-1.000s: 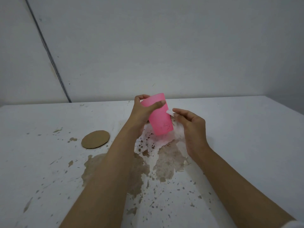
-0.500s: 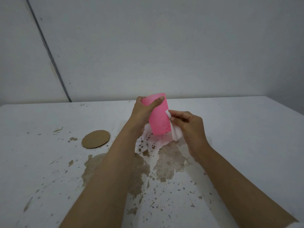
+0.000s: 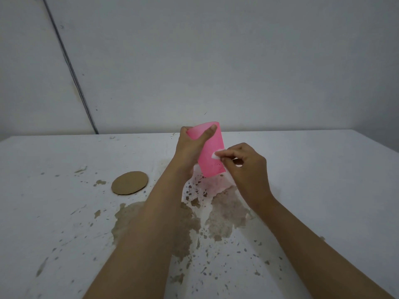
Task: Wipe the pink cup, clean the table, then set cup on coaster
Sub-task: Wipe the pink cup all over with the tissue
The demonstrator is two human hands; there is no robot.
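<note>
We see the left hand [image 3: 190,147] wrapped round the upper part of the pink cup [image 3: 212,152]. Its thumb lies across the near side up to the rim and its fingers curl round the far side, so the hand grips the cup firmly. The right hand [image 3: 248,169] is at the cup's right side with its fingers bent inward. Its fingertips pinch a small white tissue [image 3: 217,154] and press it against the cup's wall about halfway down.

The cup is held in the air above the table [image 3: 323,180], not resting on it. Its mouth is up and it leans a little, with the narrower base swung toward the right hand. We can make out dark specks on the lower part of its wall.

Directly below the cup the table shows a pale patch dotted with dark flecks; we cannot tell whether that is paper or bare surface. Nearer to us than the cup, a brown spill [image 3: 226,212] spreads under both forearms, with splashes scattered around it. To the left of the cup and well apart from it, a round brown coaster [image 3: 130,183] lies flat on the table with nothing on it. Behind the cup rises a grey wall [image 3: 237,61], and far to the cup's upper left a dark cable [image 3: 71,67] runs slantwise down it.
</note>
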